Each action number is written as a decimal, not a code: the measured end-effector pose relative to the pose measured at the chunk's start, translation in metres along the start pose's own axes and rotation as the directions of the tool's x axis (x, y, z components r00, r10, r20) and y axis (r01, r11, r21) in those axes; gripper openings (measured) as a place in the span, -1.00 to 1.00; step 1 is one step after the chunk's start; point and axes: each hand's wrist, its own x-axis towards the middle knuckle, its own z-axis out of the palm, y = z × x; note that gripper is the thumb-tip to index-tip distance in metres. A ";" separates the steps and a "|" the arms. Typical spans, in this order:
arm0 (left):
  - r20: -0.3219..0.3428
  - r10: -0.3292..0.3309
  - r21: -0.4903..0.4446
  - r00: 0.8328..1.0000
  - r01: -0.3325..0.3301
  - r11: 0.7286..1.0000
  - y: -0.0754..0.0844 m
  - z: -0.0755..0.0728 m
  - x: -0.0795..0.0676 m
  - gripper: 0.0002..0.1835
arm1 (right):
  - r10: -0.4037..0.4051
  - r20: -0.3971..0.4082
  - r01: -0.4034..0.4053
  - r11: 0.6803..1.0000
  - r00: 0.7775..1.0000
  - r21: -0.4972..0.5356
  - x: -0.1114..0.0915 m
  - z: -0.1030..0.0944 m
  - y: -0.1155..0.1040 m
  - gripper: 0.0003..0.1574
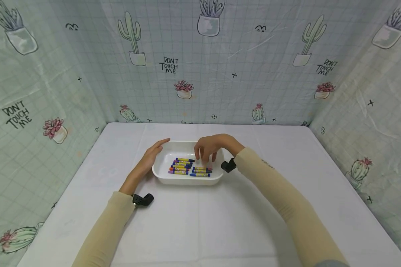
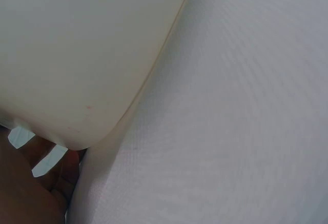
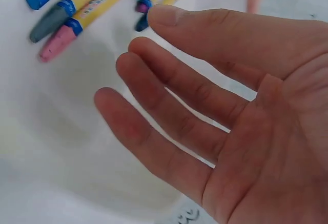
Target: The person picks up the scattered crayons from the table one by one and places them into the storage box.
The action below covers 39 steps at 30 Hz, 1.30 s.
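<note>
A white tray (image 1: 187, 181) stands on the table with several yellow-wrapped crayons (image 1: 180, 167) lying in it. They form two groups, a larger one on the left and a smaller stack of crayons (image 1: 200, 175) on the right. My left hand (image 1: 149, 157) rests against the tray's left side, its fingers stretched along the rim. In the left wrist view, the fingers show partly behind the tray's outer wall (image 2: 77, 55). Over the tray's right part hovers my right hand (image 1: 208, 146), fingers loosely bent with nothing between them. Beside its fingertips, the right wrist view shows a pink crayon (image 3: 59, 42).
A white cloth (image 1: 200, 222) covers the table around the tray. Behind it and at both sides hangs a curtain (image 1: 220, 85) printed with cacti. Black wrist cameras sit on the left wrist (image 1: 143, 199) and the right wrist (image 1: 228, 165).
</note>
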 end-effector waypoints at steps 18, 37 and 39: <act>-0.007 -0.004 0.007 1.000 0.004 1.000 0.000 0.002 0.000 -0.46 | -0.146 -0.358 0.143 0.989 0.922 -0.036 -0.094 -0.010 0.063 -0.80; -0.019 -0.007 0.011 1.000 0.007 1.000 0.001 0.003 0.000 -0.46 | -0.071 -0.456 0.048 0.997 0.887 -0.064 -0.103 0.015 0.131 -0.67; -0.023 -0.007 0.018 1.000 0.008 1.000 0.002 0.004 -0.001 -0.46 | -0.059 -0.449 0.038 0.998 0.891 -0.056 -0.100 0.018 0.135 -0.66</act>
